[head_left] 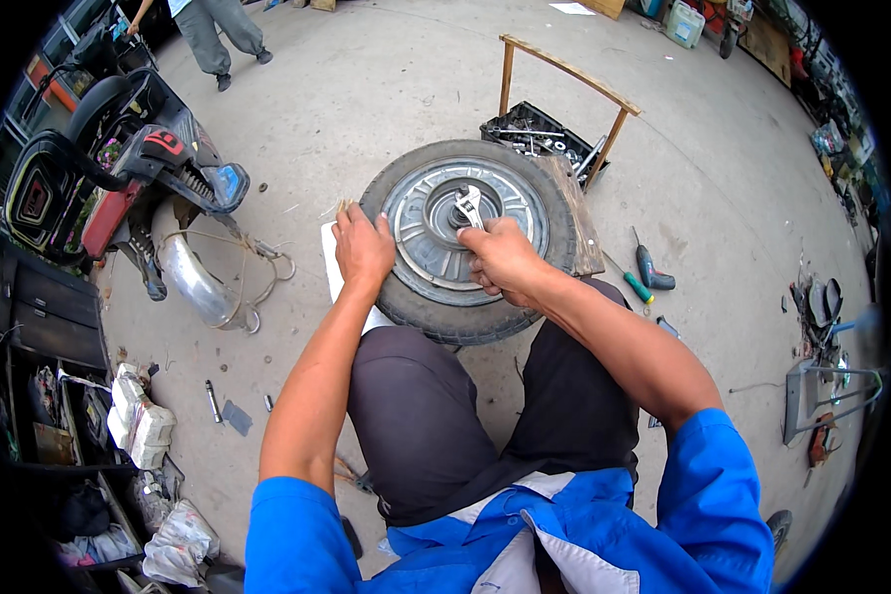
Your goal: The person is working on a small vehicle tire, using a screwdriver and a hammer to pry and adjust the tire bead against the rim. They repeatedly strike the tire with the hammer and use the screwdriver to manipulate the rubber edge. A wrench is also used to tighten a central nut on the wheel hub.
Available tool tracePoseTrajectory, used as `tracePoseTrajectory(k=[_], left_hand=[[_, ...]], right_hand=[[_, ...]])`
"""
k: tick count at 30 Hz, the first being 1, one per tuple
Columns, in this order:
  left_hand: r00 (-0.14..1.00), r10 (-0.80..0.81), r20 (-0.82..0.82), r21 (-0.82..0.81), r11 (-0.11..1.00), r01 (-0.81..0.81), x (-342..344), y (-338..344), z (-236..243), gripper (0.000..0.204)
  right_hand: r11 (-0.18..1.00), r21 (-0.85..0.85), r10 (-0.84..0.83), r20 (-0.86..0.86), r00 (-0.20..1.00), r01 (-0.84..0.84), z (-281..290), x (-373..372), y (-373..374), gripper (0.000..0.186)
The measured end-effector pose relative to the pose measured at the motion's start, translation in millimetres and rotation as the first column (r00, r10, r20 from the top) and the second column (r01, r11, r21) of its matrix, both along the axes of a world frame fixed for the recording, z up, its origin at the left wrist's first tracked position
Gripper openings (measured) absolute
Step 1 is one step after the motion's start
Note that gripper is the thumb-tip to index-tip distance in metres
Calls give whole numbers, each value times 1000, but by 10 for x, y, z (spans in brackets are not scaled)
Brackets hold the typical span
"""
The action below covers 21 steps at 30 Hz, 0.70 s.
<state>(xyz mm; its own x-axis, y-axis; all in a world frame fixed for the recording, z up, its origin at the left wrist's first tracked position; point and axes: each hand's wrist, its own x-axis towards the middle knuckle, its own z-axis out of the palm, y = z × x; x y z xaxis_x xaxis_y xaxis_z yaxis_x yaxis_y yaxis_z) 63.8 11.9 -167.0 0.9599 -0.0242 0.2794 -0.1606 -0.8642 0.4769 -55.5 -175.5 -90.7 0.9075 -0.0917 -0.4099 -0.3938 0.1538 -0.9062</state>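
Between my knees a wheel (445, 312) with a black tyre and grey metal hub lies flat, raised off the floor. My right hand (505, 259) is closed around the handle of a silver adjustable wrench (469, 206). The wrench's jaws are at the axle in the hub's centre; whether they grip a nut is too small to tell. At the tyre's left edge, my left hand (364, 247) holds the sidewall, thumb toward the rim and fingers on the outer side. Part of a white sheet-like thing (332, 259) shows beside that hand. A worn wooden board (576, 213) juts out at the wheel's right.
Beyond the wheel stands a black toolbox (535, 129) with sockets and a wooden handle frame (569, 71). A power drill (651, 269) and green-handled screwdriver (639, 288) lie right. Left are a partly dismantled scooter (119, 178) and silver curved fender (196, 277). Another person (218, 40) stands far left.
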Motion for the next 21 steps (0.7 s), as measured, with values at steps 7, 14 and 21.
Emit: tracePoseTrajectory(k=[7, 14, 21], left_hand=[[1000, -10, 21, -3, 1000, 10, 3, 15, -2, 53], [999, -31, -17, 14, 999, 31, -35, -4, 76, 54], [999, -16, -46, 27, 999, 17, -24, -12, 75, 53]], right_hand=[[937, -142, 316, -41, 948, -318, 103, 112, -553, 22], [844, -311, 446, -48, 894, -438, 131, 292, -844, 23], [953, -38, 299, -29, 954, -300, 108, 135, -622, 22]])
